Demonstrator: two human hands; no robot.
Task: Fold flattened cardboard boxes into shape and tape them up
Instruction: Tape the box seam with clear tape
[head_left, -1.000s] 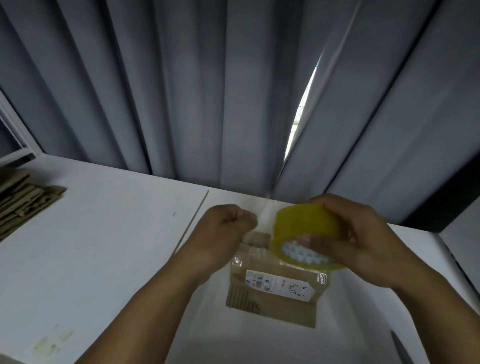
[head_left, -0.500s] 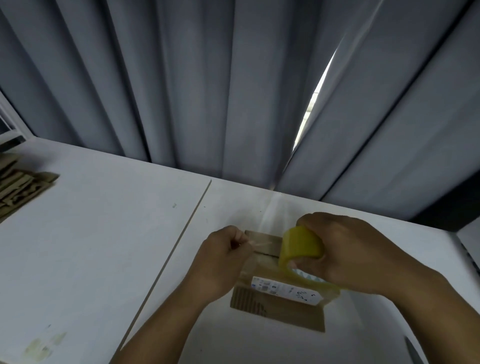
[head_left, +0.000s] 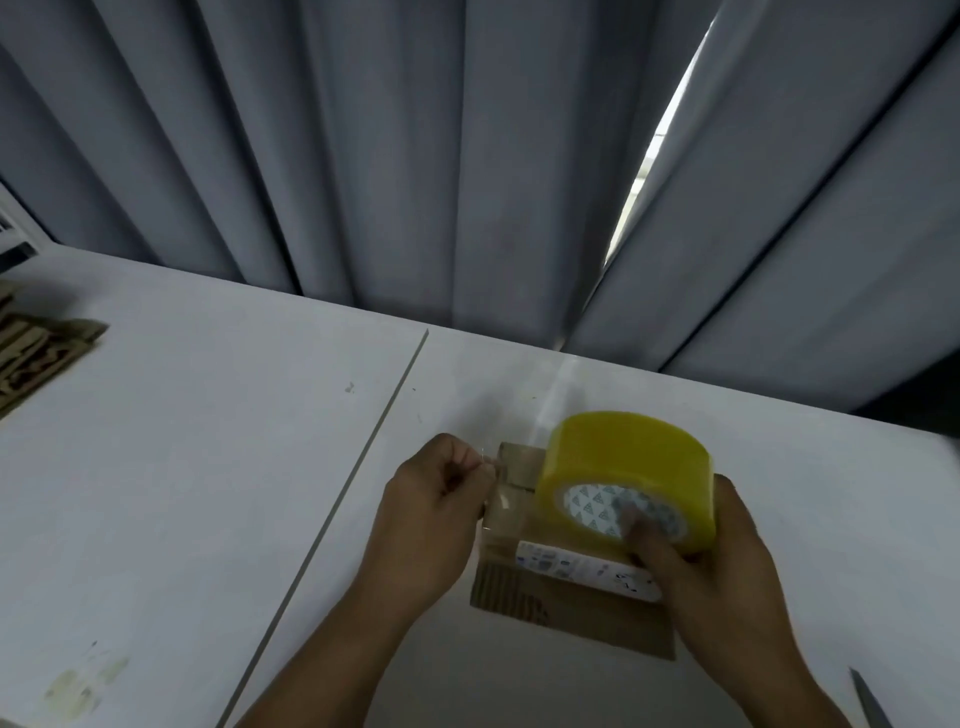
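A dark blade (head_left: 871, 705) tip pokes in at the near right corner of the desk (head_left: 208, 467). Just beyond, the box (head_left: 571, 610) lies flat on the desk, a white label (head_left: 566, 564) across its top. Over it the right hand (head_left: 727, 587) grips the yellow tape roll (head_left: 628, 467), thumb in the core, fingers wrapped round the outside. The left hand (head_left: 434, 519), fingers curled, pinches the clear strip (head_left: 501, 486) at the box's left edge. A cardboard stack (head_left: 36, 353) sits far left, below the grey curtain (head_left: 415, 156).

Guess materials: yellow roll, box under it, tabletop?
Tape roll: glossy translucent yellow plastic film, printed white core, likely card. Box: matte brown corrugated cardboard, ribbing showing at its near left corner. Tabletop: smooth matte white, probably laminate.
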